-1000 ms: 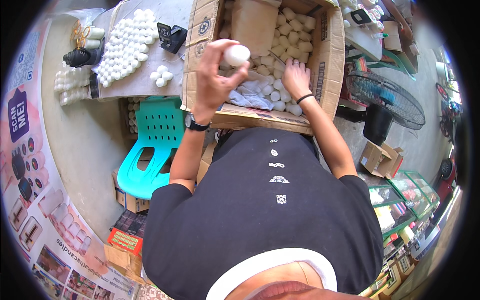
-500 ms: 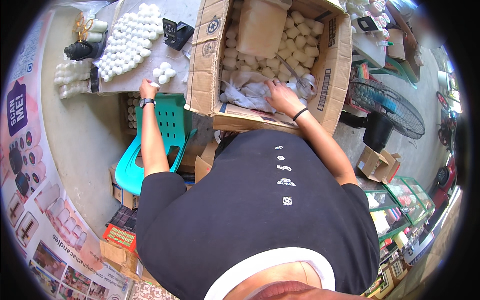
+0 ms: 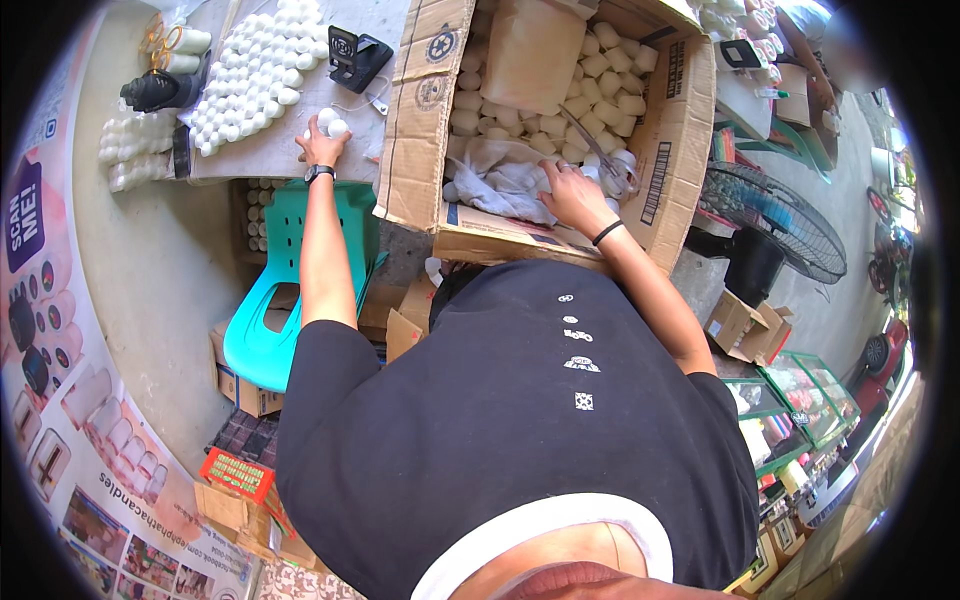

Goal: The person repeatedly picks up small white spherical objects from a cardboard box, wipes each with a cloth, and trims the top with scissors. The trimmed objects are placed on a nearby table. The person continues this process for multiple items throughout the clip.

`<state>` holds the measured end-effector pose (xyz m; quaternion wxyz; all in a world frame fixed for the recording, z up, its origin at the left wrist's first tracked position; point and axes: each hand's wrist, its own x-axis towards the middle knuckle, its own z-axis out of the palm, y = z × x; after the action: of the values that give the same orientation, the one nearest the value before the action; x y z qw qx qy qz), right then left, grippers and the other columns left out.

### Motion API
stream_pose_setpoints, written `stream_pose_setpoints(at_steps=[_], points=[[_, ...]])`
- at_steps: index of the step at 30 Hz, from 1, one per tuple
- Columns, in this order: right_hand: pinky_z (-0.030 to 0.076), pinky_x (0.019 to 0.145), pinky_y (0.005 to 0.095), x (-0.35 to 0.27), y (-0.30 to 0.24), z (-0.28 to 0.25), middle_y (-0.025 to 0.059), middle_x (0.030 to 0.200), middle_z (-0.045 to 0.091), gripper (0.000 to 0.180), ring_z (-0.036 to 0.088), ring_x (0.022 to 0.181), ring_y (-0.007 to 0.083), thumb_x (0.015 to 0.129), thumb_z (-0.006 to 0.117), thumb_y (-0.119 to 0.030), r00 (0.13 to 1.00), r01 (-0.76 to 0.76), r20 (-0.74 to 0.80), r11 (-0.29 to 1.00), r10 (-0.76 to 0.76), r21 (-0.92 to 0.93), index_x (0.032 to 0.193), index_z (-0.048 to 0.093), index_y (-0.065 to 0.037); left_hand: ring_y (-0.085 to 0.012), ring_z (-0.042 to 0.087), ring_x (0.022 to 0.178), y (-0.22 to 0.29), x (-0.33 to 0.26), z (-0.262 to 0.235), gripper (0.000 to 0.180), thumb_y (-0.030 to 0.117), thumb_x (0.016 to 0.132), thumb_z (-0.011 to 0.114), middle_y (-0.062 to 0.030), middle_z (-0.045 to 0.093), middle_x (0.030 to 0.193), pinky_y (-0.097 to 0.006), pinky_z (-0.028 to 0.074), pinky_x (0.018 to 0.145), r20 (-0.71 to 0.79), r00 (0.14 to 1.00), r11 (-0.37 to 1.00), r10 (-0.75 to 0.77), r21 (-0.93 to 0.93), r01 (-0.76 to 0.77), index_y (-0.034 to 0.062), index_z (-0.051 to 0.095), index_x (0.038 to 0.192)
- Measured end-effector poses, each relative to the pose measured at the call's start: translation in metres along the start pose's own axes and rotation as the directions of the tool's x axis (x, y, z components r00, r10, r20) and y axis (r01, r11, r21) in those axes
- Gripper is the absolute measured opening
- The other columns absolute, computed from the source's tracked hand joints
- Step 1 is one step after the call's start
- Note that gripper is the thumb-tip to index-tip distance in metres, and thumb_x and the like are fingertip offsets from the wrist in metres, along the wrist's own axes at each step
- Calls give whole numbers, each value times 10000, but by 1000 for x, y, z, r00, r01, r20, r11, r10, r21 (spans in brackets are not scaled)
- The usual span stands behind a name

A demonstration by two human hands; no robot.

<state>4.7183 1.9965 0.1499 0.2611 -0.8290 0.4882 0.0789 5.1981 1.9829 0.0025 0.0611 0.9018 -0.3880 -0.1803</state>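
My left hand (image 3: 321, 150) reaches over the table's near edge, its fingers curled round a few short white candles (image 3: 328, 122). Part of that cluster is hidden by the hand. Farther back to the left, rows of white candles (image 3: 262, 75) stand close together. My right hand (image 3: 578, 197) is inside a cardboard box (image 3: 418, 125), its fingers bent onto a crumpled white cloth (image 3: 500, 182). Loose off-white candles (image 3: 600, 85) fill the box, with a large pale block (image 3: 528, 50) on top. A thin metal blade (image 3: 580, 130) slants down beside my right hand.
A black folding stand (image 3: 357, 60) and a cable lie on the table (image 3: 235, 165). A turquoise chair (image 3: 262, 330) stands below its edge. To the right are a black fan (image 3: 770, 225), a small open carton (image 3: 745, 325) and a person's arm (image 3: 805, 50).
My left hand has moved away from me and slightly right, from the table's edge onto the small candle cluster. The right hand stays at the cloth. The whole view has shifted a little.
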Motion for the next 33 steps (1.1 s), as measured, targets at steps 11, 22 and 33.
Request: stream_pose_setpoints(at_steps=[11,22,33], points=[[525,782,464,11,-2,3,208,1077,591,484,598,991,384,785,669,-188,1000,1,1,1000,-1,23,1199,488,-15,-374,436,1211,14,35,6,913,362,576,853,-219,494,1233,-627,343,982,-47,993,994,105,-32,-106,231,400,1357],[456,889,466,42,-11,23,189,1147,548,480,481,1124,373,774,668,-169,979,77,-190,997,-78,-14,1191,506,7,-532,392,1215,19,6,-11,1283,483,501,895,-361,340,1287,-612,324,1024,-42,998,997,40,-66,-43,238,107,1483],[480,657,383,7,-28,-51,158,810,630,275,612,688,258,976,495,-319,993,-55,-63,854,101,517,1068,497,-60,-483,414,1240,120,-76,-135,927,56,769,640,-379,246,1418,-529,366,1011,-209,907,929,367,34,-368,138,98,1517]])
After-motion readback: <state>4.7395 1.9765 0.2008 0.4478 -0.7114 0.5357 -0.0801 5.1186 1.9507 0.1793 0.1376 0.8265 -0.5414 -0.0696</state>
